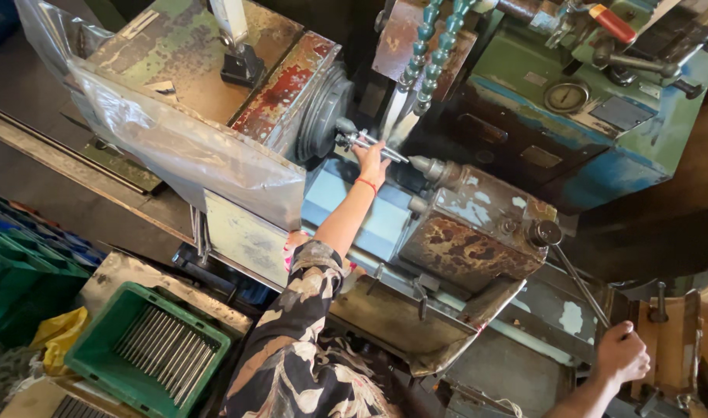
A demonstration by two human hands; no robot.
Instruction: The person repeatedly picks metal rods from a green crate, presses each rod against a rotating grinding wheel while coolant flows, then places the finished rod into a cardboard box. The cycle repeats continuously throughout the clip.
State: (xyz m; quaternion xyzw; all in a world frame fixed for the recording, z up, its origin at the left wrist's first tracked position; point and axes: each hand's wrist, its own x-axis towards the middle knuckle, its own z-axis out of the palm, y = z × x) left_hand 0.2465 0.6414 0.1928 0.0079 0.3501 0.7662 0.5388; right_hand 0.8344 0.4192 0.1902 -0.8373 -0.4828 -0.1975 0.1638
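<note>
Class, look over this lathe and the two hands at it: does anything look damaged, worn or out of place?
Yes. The tailstock has rust and flaked paint. A crumpled plastic sheet droops off the headstock. The left hand holds a metal rod there; the right hand grips a lever.

Beside the worn lathe we see a green crate (91, 364) of steel rods (167, 352) at lower left of the machine's bed. A clear plastic sheet (176, 147) drapes its rusted headstock (215, 70). Segmented teal coolant hoses (431, 46) hang above it, and a round gauge (566, 97) sits on the green housing behind.
</note>
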